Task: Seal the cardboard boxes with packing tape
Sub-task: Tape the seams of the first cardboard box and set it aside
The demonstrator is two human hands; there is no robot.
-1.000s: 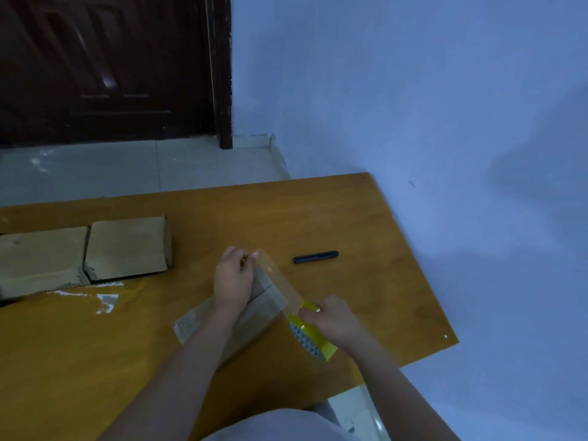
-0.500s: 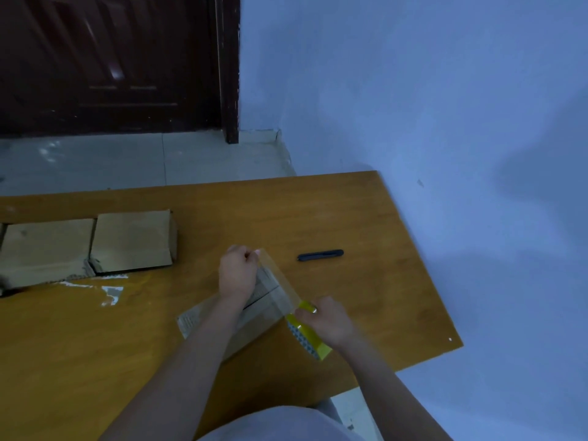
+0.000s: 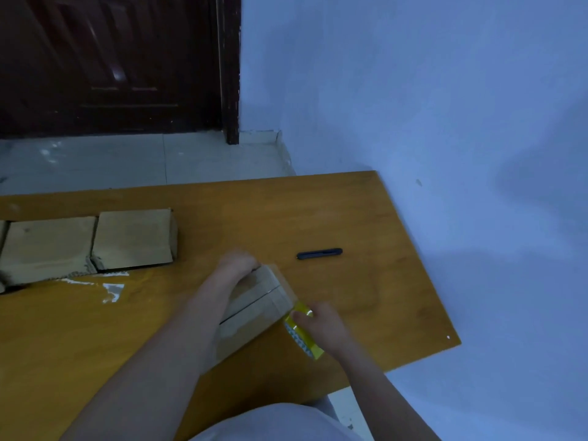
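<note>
A small cardboard box (image 3: 254, 305) lies at an angle on the orange wooden table (image 3: 366, 281), its flap seam facing up. My left hand (image 3: 237, 261) presses the free end of clear tape onto the box's far end, fingers curled over the edge. A strip of clear tape (image 3: 283, 286) runs along the box's right side down to a yellow tape roll (image 3: 302, 335). My right hand (image 3: 321, 324) grips that roll at the box's near right corner.
Two more cardboard boxes (image 3: 133, 238) (image 3: 47, 246) sit side by side at the table's left. A black utility knife (image 3: 319, 253) lies beyond the box. White tape scraps (image 3: 109, 289) stick to the tabletop. A blue wall (image 3: 445, 122) borders the table's right edge.
The tape strip, raised above the box before, now lies lower against it. My right hand has brought the roll down beside the box's near corner. My left hand stays on the far end.
</note>
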